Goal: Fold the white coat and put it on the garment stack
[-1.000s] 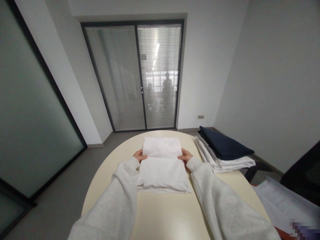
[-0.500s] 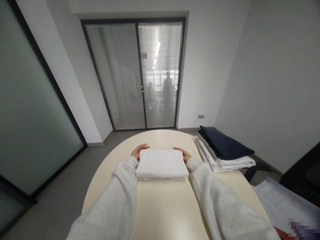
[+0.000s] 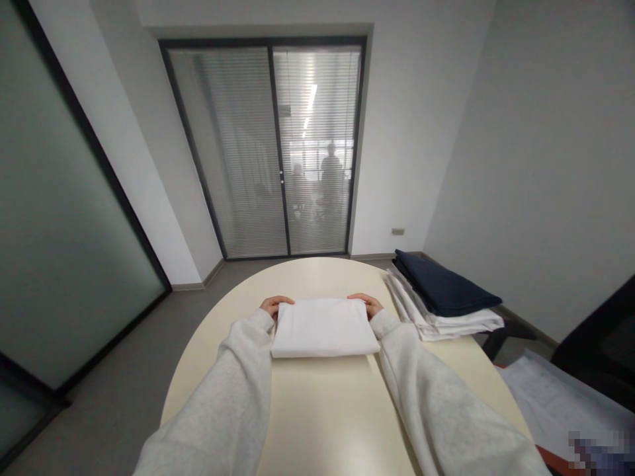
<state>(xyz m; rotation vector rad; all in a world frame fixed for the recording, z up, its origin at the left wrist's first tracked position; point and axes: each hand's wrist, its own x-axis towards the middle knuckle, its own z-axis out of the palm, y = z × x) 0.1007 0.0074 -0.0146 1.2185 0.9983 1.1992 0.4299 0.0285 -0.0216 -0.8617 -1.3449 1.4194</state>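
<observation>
A folded white cloth [image 3: 323, 328], a flat rectangular bundle, is between my hands over the pale round table [image 3: 327, 410]. My left hand [image 3: 276, 305] grips its far left corner, fingers over the top edge. At the far right corner my right hand [image 3: 368, 305] holds it the same way, with the thumb out of sight. The near edge of the cloth seems slightly raised, with a shadow below it. Grey sleeves cover both my arms.
To the right, a folded dark navy cloth [image 3: 446, 284] lies on folded white cloths [image 3: 459, 325] at the table's edge. Beyond that are a black chair [image 3: 600, 330] and more white fabric [image 3: 560, 396]. Glass doors with blinds [image 3: 317, 145] stand ahead; blurred figures show behind.
My fingers have closed down over the far corners of the white cloth. The bundle has shifted slightly right and looks a little lifted and tilted.
</observation>
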